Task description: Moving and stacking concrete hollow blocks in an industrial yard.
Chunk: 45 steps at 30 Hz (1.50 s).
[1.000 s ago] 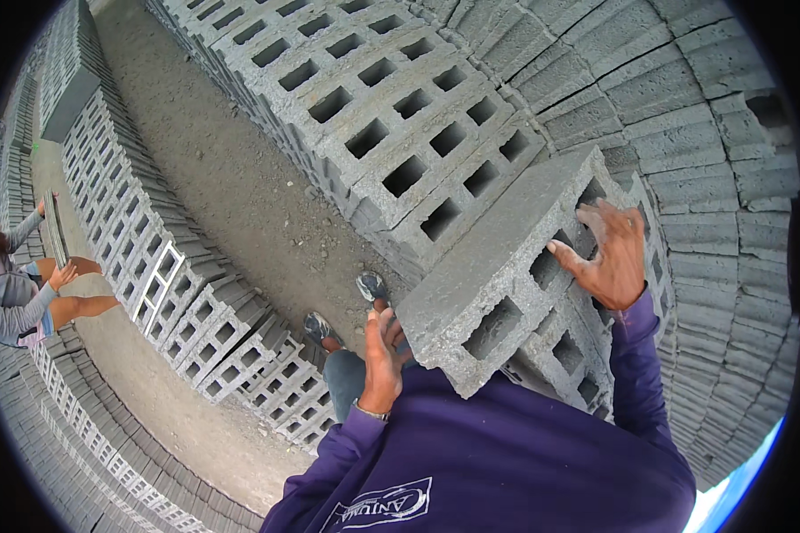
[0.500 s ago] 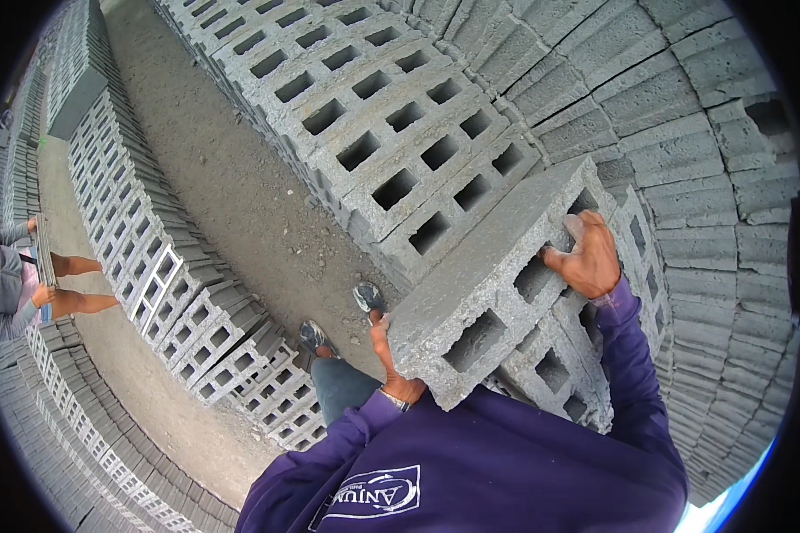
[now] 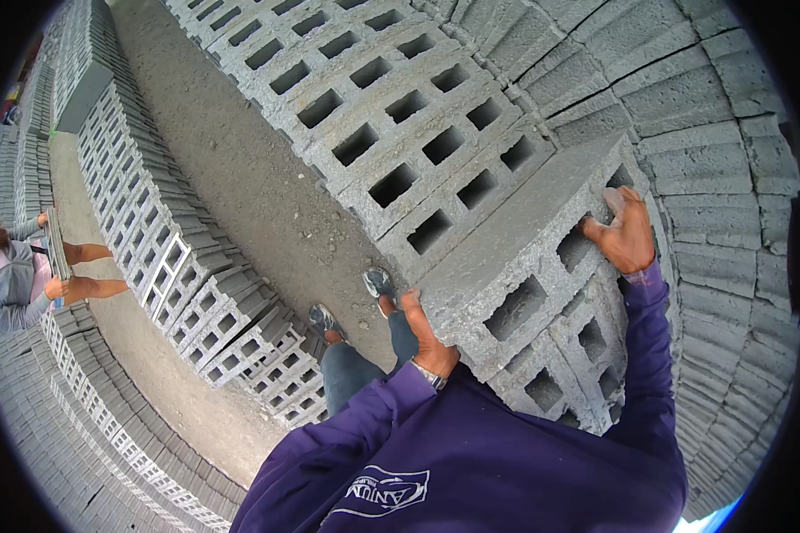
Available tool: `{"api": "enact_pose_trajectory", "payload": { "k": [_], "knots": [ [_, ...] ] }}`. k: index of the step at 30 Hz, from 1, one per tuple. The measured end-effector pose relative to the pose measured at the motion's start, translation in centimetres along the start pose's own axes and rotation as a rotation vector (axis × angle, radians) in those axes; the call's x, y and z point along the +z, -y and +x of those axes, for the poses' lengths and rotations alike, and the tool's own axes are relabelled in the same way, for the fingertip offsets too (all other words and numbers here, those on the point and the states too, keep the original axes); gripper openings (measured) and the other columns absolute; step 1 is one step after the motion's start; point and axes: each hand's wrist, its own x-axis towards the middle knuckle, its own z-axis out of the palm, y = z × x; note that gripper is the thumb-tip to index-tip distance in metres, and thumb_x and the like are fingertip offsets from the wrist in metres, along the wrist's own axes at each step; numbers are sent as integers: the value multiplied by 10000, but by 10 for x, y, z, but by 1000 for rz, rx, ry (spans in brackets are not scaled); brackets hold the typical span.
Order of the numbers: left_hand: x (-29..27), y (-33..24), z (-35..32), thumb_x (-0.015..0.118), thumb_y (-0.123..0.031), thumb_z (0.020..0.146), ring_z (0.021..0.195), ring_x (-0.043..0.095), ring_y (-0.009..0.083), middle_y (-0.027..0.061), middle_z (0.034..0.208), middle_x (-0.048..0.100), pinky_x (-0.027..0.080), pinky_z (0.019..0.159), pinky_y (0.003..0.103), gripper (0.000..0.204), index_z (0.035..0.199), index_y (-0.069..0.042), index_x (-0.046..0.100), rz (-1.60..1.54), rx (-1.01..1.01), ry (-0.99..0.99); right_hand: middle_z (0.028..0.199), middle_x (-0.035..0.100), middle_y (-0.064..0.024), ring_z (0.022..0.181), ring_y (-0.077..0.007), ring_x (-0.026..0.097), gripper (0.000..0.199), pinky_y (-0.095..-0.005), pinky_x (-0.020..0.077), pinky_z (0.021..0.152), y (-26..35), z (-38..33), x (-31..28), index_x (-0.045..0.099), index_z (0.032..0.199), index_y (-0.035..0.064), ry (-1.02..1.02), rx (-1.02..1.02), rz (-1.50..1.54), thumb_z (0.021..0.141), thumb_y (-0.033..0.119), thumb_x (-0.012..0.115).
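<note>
A grey hollow concrete block [image 3: 529, 240] is between my two hands, lying aslant with its row of square holes facing toward me. My left hand [image 3: 431, 339] is closed against its near left end. My right hand [image 3: 628, 233] grips the upper right part, with the fingers at one hole and the thumb at another. Just beyond the block, a row of similar blocks [image 3: 418, 142] stands pressed side by side, holes upward. More hollow blocks [image 3: 578, 351] lie under the held one, close to my body and partly hidden by it.
A high wall of stacked blocks [image 3: 707, 178] curves along the right. A bare dirt aisle [image 3: 240, 151] runs on the left, with my feet at its near end. Beyond it stands another block row [image 3: 151, 204]. At the far left a person [image 3: 18, 266] holds a flat grey piece.
The held block has moved right and slightly away from me, and sits closer against the end of the row. Both hands have gone along with it, keeping their grip.
</note>
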Motion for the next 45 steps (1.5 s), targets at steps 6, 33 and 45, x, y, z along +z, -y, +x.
{"api": "enact_pose_trajectory", "payload": {
  "k": [6,33,45],
  "knots": [
    [32,-7,-23,435,-457,916,1185,509,313,170,1300,481,359,1060,398,579,1314,-37,441,208,165,-57,1149,616,-273,1153,-408,529,569,-424,427,953,1,-9,-16,620,1101,-101,18,132,-13,707,283,768],
    [-609,-603,28,793,-473,697,996,646,330,273,1062,664,482,882,380,812,1117,189,584,1379,434,-930,1018,664,-228,1037,-370,585,452,-431,388,987,573,-248,551,665,986,-65,724,-495,239,892,373,603],
    [-610,-576,13,757,-295,622,754,664,346,273,815,681,509,732,416,477,797,136,650,1299,526,-1021,994,672,-253,1072,-336,591,703,-397,273,1063,633,-262,618,679,976,-77,930,-194,7,782,598,646]
  ]
}}
